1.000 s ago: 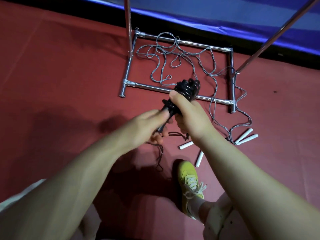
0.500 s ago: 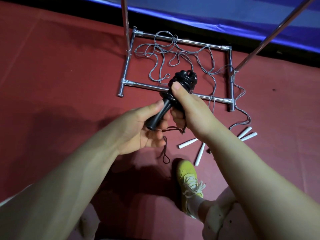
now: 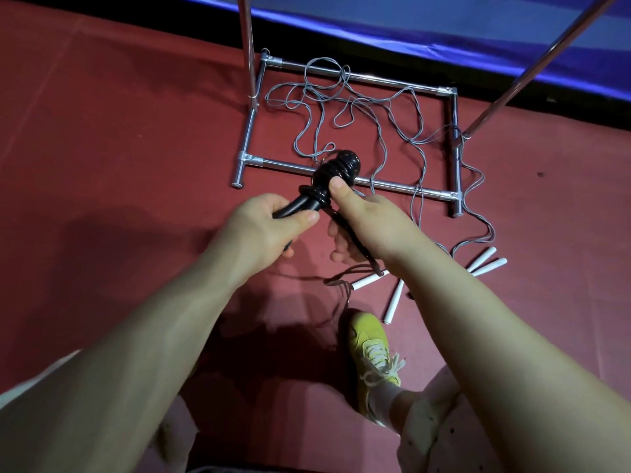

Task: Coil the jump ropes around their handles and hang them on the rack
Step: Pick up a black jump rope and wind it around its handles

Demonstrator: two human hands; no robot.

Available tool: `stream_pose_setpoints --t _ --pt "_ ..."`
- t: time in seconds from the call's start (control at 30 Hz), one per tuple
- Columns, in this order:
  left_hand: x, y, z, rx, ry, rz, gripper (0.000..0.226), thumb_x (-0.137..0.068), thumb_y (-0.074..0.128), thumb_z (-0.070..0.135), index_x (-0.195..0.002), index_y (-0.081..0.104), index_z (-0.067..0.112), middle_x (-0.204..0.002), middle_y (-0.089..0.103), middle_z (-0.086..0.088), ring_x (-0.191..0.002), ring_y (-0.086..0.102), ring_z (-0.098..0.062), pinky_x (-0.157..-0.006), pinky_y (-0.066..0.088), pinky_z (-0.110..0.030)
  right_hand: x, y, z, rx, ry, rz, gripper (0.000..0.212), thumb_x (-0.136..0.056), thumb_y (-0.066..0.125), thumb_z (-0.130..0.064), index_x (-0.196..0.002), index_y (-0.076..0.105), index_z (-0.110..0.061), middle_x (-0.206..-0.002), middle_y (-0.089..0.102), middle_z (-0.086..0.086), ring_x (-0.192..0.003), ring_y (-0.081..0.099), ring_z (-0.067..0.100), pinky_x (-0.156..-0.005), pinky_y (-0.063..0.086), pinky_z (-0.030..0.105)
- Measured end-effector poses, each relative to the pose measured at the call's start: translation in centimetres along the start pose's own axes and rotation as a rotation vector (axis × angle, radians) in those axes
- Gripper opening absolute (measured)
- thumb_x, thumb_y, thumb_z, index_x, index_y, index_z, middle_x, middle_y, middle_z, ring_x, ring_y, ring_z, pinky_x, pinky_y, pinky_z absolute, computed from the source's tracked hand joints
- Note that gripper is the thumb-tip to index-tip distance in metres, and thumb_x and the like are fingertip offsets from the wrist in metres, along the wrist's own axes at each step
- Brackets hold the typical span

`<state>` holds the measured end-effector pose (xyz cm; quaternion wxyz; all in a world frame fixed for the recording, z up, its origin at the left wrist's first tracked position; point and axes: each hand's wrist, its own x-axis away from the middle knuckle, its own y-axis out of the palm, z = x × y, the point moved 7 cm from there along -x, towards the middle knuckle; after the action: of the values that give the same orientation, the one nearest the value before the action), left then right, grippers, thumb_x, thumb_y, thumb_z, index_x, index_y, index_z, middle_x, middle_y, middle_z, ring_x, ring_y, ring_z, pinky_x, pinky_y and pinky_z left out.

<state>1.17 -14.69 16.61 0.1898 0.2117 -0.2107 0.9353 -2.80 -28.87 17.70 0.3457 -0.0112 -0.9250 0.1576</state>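
My left hand [image 3: 264, 227] grips the lower end of the black jump rope handles [image 3: 300, 204]. Black rope is coiled in a thick bundle [image 3: 339, 170] around their upper end. My right hand [image 3: 367, 220] presses its thumb on the coil and holds the loose black rope, which trails down to the floor [image 3: 341, 279]. Grey jump ropes [image 3: 348, 107] lie tangled inside and over the base of the metal rack [image 3: 249, 131]. Their white handles [image 3: 392, 300] lie on the red floor to the right of my hands.
Two rack uprights rise at the left post [image 3: 247, 46] and the right slanted post [image 3: 532, 59]. A blue mat [image 3: 444, 25] borders the far side. My yellow shoe [image 3: 370, 349] stands on the red floor below my hands.
The handles have tilted further to the left. My left hand has closed round their lower end, and my right hand has slid down with the loose rope.
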Motion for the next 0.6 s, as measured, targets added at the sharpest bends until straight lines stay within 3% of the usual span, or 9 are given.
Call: stream_pose_setpoints --t 0.03,0.1,0.23,0.3,0.37,0.47,0.53,0.6 --pt "0.0 -0.4 0.2 -0.088 0.051 0.031 0.020 -0.082 0.069 0.033 -0.073 0.056 0.021 -0.058 0.054 0.004 -0.049 0.059 -0.017 -0.061 0.051 -0.035 0.1 0.3 0.2 -0.070 0.020 -0.033 0.066 -0.090 0.039 -0.064 -0.072 0.061 -0.005 -0.048 0.059 0.003 -0.051 0.064 0.024 -0.059 0.056 0.033" --pt "0.4 -1.0 0.8 -0.246 0.167 0.112 0.025 -0.077 0.072 0.037 -0.071 0.055 0.020 -0.058 0.052 0.005 -0.058 0.058 -0.024 -0.062 0.047 -0.040 0.3 0.7 0.4 -0.157 0.053 -0.069 0.066 -0.086 0.040 -0.069 -0.075 0.062 -0.008 -0.049 0.057 -0.001 -0.046 0.059 0.018 -0.052 0.052 0.028" --pt "0.5 -1.0 1.3 -0.329 0.291 0.117 0.032 -0.068 0.071 0.049 -0.071 0.051 0.024 -0.056 0.047 0.008 -0.055 0.046 -0.016 -0.058 0.041 -0.036 0.1 0.3 0.5 -0.152 0.031 0.006 0.063 -0.086 0.041 -0.069 -0.077 0.063 -0.010 -0.052 0.049 -0.004 -0.042 0.042 0.014 -0.048 0.040 0.023" --pt "0.2 -0.3 0.8 -0.191 0.206 -0.029 0.035 -0.062 0.066 0.056 -0.072 0.053 0.026 -0.057 0.051 0.008 -0.053 0.051 -0.015 -0.060 0.047 -0.037 -0.2 0.1 0.4 -0.163 0.007 0.035 0.055 -0.088 0.043 -0.063 -0.075 0.062 -0.013 -0.055 0.048 -0.003 -0.044 0.039 0.015 -0.051 0.037 0.027" --pt "0.8 1.0 0.8 0.043 0.058 -0.227 0.036 -0.069 0.065 0.057 -0.075 0.057 0.022 -0.060 0.056 0.002 -0.049 0.055 -0.013 -0.057 0.045 -0.032 -0.5 0.0 0.5 -0.229 -0.009 0.049 0.047 -0.089 0.043 -0.056 -0.069 0.055 -0.016 -0.053 0.044 -0.003 -0.043 0.035 0.014 -0.053 0.032 0.029" --pt "2.5 2.8 0.5 0.375 -0.270 -0.517 0.067 -0.076 0.031 0.069 -0.081 0.062 0.010 -0.060 0.058 -0.004 -0.048 0.054 -0.016 -0.056 0.043 -0.027 -0.8 -0.1 0.4 -0.357 -0.046 0.047 0.039 -0.078 0.046 -0.057 -0.069 0.051 -0.019 -0.049 0.041 -0.005 -0.042 0.033 0.012 -0.052 0.029 0.029" --pt "3.0 3.2 0.6 0.500 -0.338 -0.599 0.078 -0.083 0.018 0.072 -0.080 0.063 0.008 -0.057 0.054 -0.003 -0.047 0.050 -0.017 -0.051 0.042 -0.025 -1.0 -0.1 0.1 -0.371 -0.091 0.042 0.036 -0.070 0.044 -0.055 -0.068 0.051 -0.020 -0.050 0.041 -0.006 -0.043 0.035 0.012 -0.051 0.030 0.028" --pt "3.0 3.1 0.4 0.516 -0.354 -0.604 0.071 -0.087 0.020 0.069 -0.077 0.061 0.012 -0.053 0.046 0.001 -0.044 0.043 -0.013 -0.048 0.039 -0.023 -1.1 0.0 -0.2 -0.364 -0.137 0.010 0.035 -0.069 0.046 -0.055 -0.068 0.051 -0.021 -0.051 0.040 -0.005 -0.046 0.033 0.013 -0.052 0.025 0.029"
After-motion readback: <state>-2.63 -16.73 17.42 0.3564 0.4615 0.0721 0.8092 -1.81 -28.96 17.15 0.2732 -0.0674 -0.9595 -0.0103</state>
